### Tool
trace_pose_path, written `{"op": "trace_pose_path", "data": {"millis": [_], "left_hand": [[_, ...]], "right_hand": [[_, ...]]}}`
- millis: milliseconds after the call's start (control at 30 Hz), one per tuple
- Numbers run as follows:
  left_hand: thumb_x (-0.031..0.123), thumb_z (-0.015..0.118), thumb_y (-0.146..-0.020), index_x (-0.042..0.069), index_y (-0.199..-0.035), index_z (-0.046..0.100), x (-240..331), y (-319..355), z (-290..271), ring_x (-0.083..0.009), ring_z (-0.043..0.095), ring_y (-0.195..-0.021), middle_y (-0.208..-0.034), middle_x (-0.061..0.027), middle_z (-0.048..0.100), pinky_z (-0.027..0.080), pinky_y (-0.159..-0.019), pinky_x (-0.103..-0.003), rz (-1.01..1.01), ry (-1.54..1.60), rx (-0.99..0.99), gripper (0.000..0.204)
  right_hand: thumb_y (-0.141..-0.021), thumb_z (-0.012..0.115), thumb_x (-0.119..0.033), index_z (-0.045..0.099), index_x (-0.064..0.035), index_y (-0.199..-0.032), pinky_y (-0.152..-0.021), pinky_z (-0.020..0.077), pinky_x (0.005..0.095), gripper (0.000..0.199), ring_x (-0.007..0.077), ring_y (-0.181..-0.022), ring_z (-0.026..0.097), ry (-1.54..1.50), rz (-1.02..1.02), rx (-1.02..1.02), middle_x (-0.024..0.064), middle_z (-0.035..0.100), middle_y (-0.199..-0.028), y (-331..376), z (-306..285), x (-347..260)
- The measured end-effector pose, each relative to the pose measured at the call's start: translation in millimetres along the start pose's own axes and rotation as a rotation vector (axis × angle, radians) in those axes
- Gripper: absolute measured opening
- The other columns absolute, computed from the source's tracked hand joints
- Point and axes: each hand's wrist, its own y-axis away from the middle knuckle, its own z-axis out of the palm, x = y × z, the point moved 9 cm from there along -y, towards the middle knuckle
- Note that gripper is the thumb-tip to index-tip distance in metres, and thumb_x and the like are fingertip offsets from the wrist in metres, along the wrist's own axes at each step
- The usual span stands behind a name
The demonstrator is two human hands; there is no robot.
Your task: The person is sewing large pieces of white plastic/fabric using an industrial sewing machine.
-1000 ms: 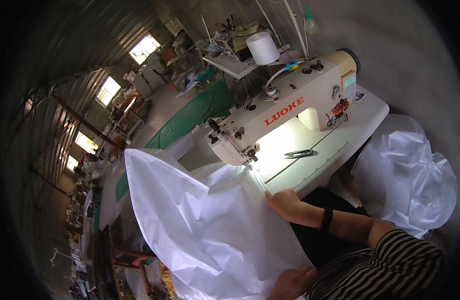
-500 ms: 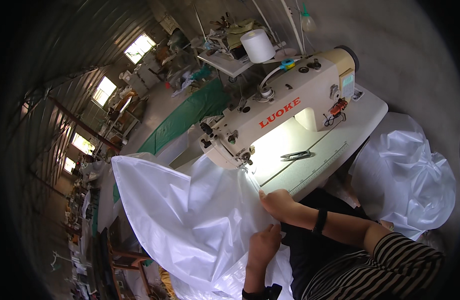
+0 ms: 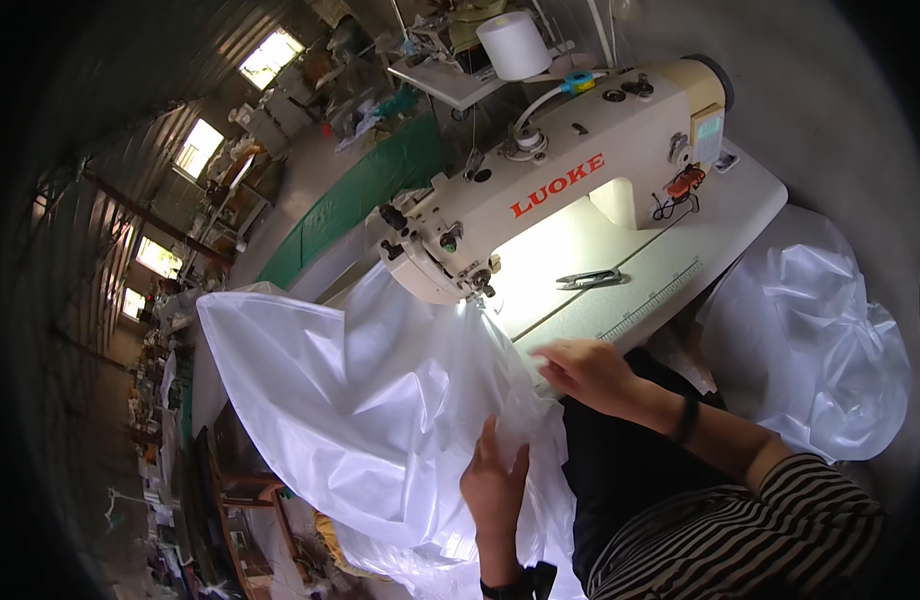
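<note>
A large sheet of white plastic-like fabric (image 3: 330, 400) hangs in folds from the sewing machine (image 3: 565, 190), its edge under the needle area at the machine's head. My left hand (image 3: 493, 492) lies against the fabric below the machine, thumb and index finger spread apart, gripping nothing. Above the front edge of the machine bed, my right hand (image 3: 590, 375) is beside the fabric, its fingers loosely bent and apart with nothing seen between them. Small metal thread snips (image 3: 591, 280) lie on the lit bed, out of reach of both hands' fingers.
A bundle of similar white sheeting (image 3: 830, 350) sits at the right. Behind the machine stand a white thread cone (image 3: 514, 46) and a green-covered table (image 3: 355, 200). A wooden chair (image 3: 245, 490) is at the lower left.
Both hands have let go of the fabric edge and their fingers have opened. My left hand moved slightly left, my right slightly right. The view has shifted a little.
</note>
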Motion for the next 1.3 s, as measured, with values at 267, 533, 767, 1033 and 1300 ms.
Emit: {"op": "trace_pose_path", "data": {"millis": [267, 533, 767, 1033, 1300], "left_hand": [[0.02, 0.077, -0.08, -0.001, -0.093, 0.065, -74, 93, 19, -0.0348, 0.067, -0.075, -0.088, -0.0176, 0.07, 0.054, -0.07, -0.035, -0.409, 0.22, -0.367, 0.027], [0.007, 0.073, -0.081, 0.0, -0.094, 0.068, -56, 131, -24, -0.0197, 0.07, -0.074, -0.084, -0.0131, 0.072, 0.053, -0.066, -0.03, -0.478, 0.343, -0.197, 0.016], [0.008, 0.072, -0.084, 0.001, -0.099, 0.069, -48, 177, -39, -0.0121, 0.066, -0.076, -0.083, -0.0084, 0.071, 0.051, -0.07, -0.026, -0.642, 0.348, -0.262, 0.016], [0.01, 0.055, -0.099, -0.004, -0.114, 0.062, -37, 222, -37, -0.0084, 0.058, -0.099, -0.103, -0.0048, 0.067, 0.046, -0.085, -0.022, -0.837, 0.993, -0.277, 0.022], [0.003, 0.061, -0.093, -0.004, -0.098, 0.066, -69, 239, -50, -0.015, 0.067, -0.076, -0.087, -0.0088, 0.07, 0.053, -0.07, -0.028, -0.918, 0.804, -0.162, 0.011]], "right_hand": [[-0.087, 0.068, -0.031, 0.068, -0.0042, -0.093, -0.066, 0.0518, 0.0389, 0.027, 0.0273, -0.072, 0.067, -0.522, 0.052, -0.317, 0.0093, 0.068, -0.085, 95, 40, -6], [-0.092, 0.065, -0.032, 0.065, -0.0012, -0.086, -0.064, 0.0512, 0.0376, 0.031, 0.0302, -0.067, 0.065, -0.498, 0.15, -0.703, 0.0133, 0.065, -0.073, 133, 65, -52], [-0.093, 0.065, -0.017, 0.063, -0.0019, -0.099, -0.065, 0.052, 0.0281, 0.016, 0.0198, -0.071, 0.068, -1.011, -0.025, -0.599, 0.0102, 0.07, -0.088, 132, 31, -119], [-0.092, 0.062, -0.021, 0.057, -0.0093, -0.105, -0.051, 0.0492, 0.0373, 0.018, 0.0272, -0.058, 0.063, -0.743, -0.466, -0.741, 0.0086, 0.061, -0.076, 190, 60, -212], [-0.097, 0.053, -0.031, 0.056, -0.0095, -0.13, -0.078, 0.0565, 0.0401, 0.039, 0.0284, -0.09, 0.067, -0.612, -0.75, -1.077, 0.0138, 0.066, -0.104, 229, 74, -248]]}}
